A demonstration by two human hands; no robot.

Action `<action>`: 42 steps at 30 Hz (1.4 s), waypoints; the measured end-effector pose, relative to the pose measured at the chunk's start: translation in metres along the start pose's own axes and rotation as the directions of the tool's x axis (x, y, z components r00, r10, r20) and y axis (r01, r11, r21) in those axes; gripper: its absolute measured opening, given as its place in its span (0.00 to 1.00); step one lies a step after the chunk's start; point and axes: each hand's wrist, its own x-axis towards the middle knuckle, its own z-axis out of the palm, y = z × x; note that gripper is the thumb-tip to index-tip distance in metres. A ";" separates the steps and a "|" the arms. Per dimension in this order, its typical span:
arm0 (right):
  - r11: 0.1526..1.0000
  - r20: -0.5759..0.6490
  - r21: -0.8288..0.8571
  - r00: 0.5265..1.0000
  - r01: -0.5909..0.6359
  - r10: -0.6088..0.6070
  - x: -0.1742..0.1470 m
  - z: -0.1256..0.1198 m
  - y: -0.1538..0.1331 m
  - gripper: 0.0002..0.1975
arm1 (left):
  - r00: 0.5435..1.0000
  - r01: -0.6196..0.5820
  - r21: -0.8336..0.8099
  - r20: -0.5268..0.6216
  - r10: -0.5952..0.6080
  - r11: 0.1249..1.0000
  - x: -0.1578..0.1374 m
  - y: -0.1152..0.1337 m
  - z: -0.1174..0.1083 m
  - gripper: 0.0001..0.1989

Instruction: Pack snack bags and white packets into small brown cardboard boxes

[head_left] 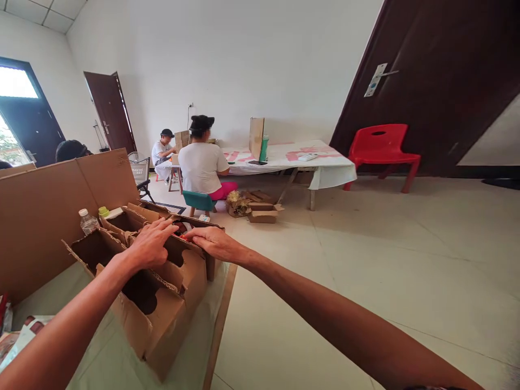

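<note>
Both my hands are over the far compartments of a group of brown cardboard boxes (pixel 170 319) with cut-out fronts. My left hand (pixel 152 244) lies over a box wall, its fingers stretched forward and slightly apart, with nothing seen in them. From the right, my right hand (pixel 217 244) comes to the far box, its fingers pressed together at the rim. By its fingertips shows a small red item (pixel 181 236), partly inside the box and too hidden to name. The nearest compartments show dark insides.
A clear plastic bottle (pixel 88 222) and a yellow-green cap (pixel 104 212) stand behind the boxes, before a tall cardboard panel (pixel 52 211). Printed packets (pixel 28 336) lie at lower left. Other people sit beyond, one at a cloth-covered table (pixel 333 161). A red chair (pixel 379 143) stands by the door.
</note>
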 end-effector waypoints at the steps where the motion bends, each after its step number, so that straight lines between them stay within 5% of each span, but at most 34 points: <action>1: 1.000 0.030 -0.013 1.000 0.008 -0.008 0.001 -0.002 0.002 0.19 | 0.998 -0.023 0.000 0.064 0.023 1.000 0.010 0.002 0.002 0.32; 5: 0.988 0.090 -0.151 0.995 -0.039 0.053 0.024 -0.014 0.013 0.20 | 0.971 -0.036 0.023 0.237 0.030 0.999 0.030 0.011 0.011 0.12; 9: 0.925 0.080 -0.360 0.984 -0.123 0.162 0.060 -0.018 0.021 0.12 | 0.967 0.000 0.058 0.255 -0.015 0.998 0.031 0.013 0.016 0.12; 12: 0.865 0.132 -0.480 0.963 -0.147 0.237 0.077 -0.009 0.015 0.19 | 0.967 0.013 0.071 0.254 -0.031 0.997 0.030 0.012 0.016 0.13; 18: 0.780 0.180 -0.612 0.937 -0.132 0.300 0.069 -0.004 0.019 0.25 | 0.966 0.055 0.089 0.247 -0.076 0.995 0.026 0.013 0.014 0.12; 25: 0.770 0.262 -0.631 0.910 -0.090 0.322 0.069 -0.003 0.038 0.29 | 0.970 0.070 0.073 0.228 -0.086 0.995 0.024 0.014 0.016 0.11; 34: 0.778 0.056 -0.577 0.938 -0.251 0.343 0.079 0.027 0.035 0.19 | 0.968 0.081 0.079 0.231 -0.097 0.994 0.027 0.015 0.016 0.11; 38: 0.823 -0.029 -0.475 0.940 -0.313 0.341 0.079 0.010 0.038 0.18 | 0.966 0.088 0.079 0.236 -0.104 0.993 0.029 0.013 0.019 0.12; 42: 0.892 -0.144 -0.321 0.948 -0.317 0.285 0.079 -0.033 0.026 0.17 | 0.968 0.091 0.053 0.232 -0.101 0.994 0.030 0.008 0.028 0.14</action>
